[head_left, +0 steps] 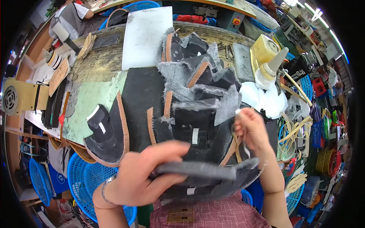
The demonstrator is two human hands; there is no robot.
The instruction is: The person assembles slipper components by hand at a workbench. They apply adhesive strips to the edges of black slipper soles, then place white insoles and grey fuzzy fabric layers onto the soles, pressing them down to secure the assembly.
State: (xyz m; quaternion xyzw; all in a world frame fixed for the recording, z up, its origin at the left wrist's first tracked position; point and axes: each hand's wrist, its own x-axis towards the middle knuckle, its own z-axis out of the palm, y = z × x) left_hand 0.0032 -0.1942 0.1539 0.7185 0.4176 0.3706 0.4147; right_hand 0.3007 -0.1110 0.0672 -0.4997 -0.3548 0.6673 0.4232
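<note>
My left hand [142,171] is curled round a black shoe upper piece [207,182] with a grey edge, low in front of my body. The piece is smeared by motion, and a small white tag shows on it. At the right, my right hand [253,127] pinches the end of a narrow white strip [246,146] that hangs below the fingers. More black upper pieces [186,125] with grey fur lining [178,76] and tan toothed edges lie heaped between and beyond my hands. Left of the heap lies a separate black upper piece [104,138] with a white tag.
Under the heap is a dark mat [138,95] on a worn bench. A white board [146,38] lies at the back. A yellow container with a pale cone nozzle [275,62] stands at the right. Blue baskets [81,178] sit below the left edge; a person [78,19] sits far left.
</note>
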